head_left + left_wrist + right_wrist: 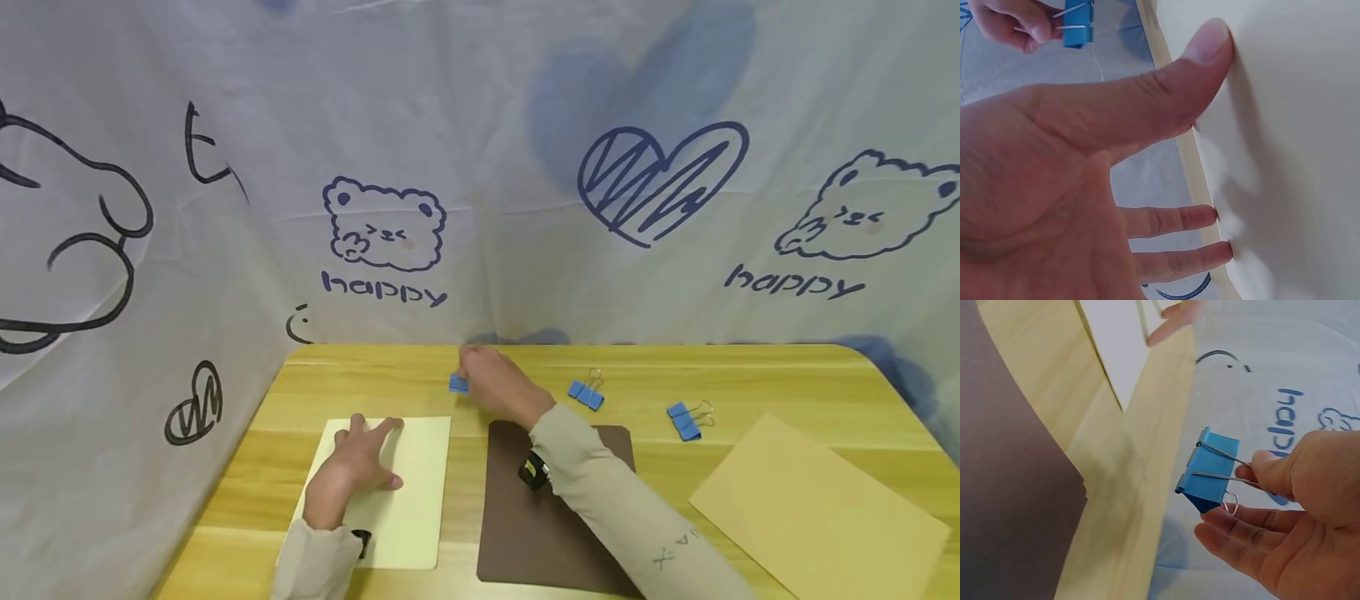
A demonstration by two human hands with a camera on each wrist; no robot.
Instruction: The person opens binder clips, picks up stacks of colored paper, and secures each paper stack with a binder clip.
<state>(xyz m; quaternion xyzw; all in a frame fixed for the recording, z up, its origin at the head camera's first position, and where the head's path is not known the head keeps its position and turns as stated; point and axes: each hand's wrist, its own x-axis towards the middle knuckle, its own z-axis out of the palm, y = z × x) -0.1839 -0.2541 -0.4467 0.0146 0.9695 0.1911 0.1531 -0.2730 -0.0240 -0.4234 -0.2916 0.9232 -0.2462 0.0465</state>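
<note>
A blue binder clip (1213,469) is pinched by its wire handles in my right hand (495,379), near the back of the wooden table. The same clip (1078,24) shows at the top of the left wrist view. My left hand (356,462) rests with spread fingers on a pale yellow sheet of paper (412,525). In the left wrist view its thumb (1207,47) and fingertips touch the paper. Beneath my right forearm lies a dark brown sheet (517,533), partly hidden by the sleeve.
Two more blue binder clips lie on the table: one (586,394) right of my right hand, another (685,422) farther right. A tan sheet (817,508) lies askew at the right. Behind the wooden table (360,375) hangs a printed white cloth (487,167).
</note>
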